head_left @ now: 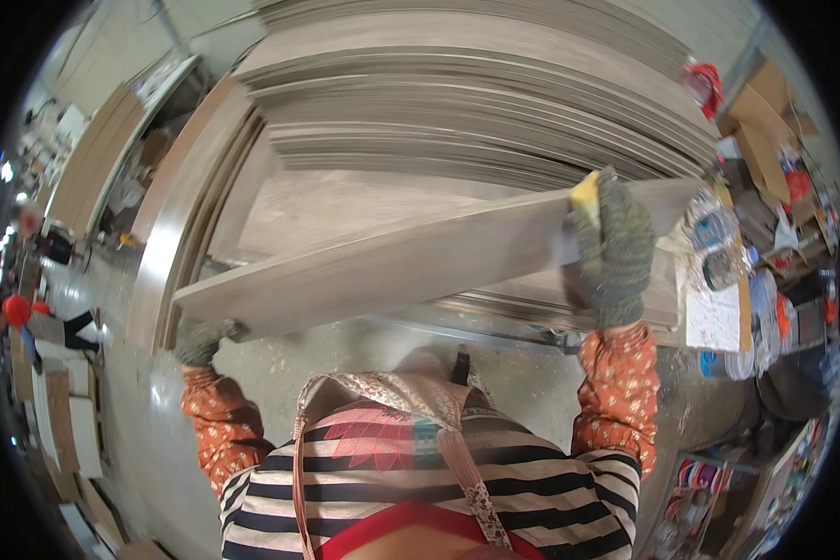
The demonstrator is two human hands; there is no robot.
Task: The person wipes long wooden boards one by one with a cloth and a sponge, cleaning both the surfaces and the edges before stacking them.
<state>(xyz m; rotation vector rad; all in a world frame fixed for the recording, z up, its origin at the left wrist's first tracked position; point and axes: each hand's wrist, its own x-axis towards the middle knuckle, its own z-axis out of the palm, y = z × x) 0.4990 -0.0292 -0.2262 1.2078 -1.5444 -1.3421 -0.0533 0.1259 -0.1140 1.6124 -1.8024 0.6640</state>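
A long, narrow grey-brown wooden board [411,257] lies slantwise in front of me, its right end farther away than its left. My left hand [207,342], in a dark knitted glove, is closed on the board's near left corner. Toward the other end, my right hand [616,247], in a similar glove, lies across the board with its fingers over the far edge. A yellow patch [585,198] shows by its thumb side; whether this is part of the glove or a separate piece cannot be made out. The right fingertips are partly hidden and slightly blurred.
Stacks of similar boards [476,103] fill the far side. More long panels [191,201] stand at the left. Plastic bottles [719,247] and a white sheet [714,317] lie at the right, near cardboard boxes [761,121]. A person in red [42,322] is off to the left.
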